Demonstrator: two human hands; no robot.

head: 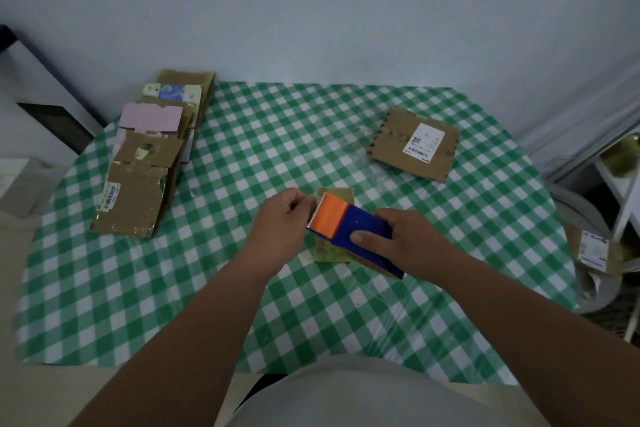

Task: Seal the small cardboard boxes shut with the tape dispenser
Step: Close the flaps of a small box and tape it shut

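My right hand [405, 239] grips a blue and orange tape dispenser [349, 229], held over the middle of the table with its toothed orange end pointing up and left. My left hand [282, 222] pinches at that toothed end with curled fingers; clear tape there is too faint to make out. Under the dispenser lies a small cardboard box [330, 251], mostly hidden by it. Another flat cardboard box [414, 144] with a white label lies at the back right.
A green and white checked cloth [242, 288] covers the table. A row of several flattened cardboard boxes [149, 163] lines the left side. At the far right, a round bin [588, 253] holds a labelled parcel beside a white shelf. A wall stands behind.
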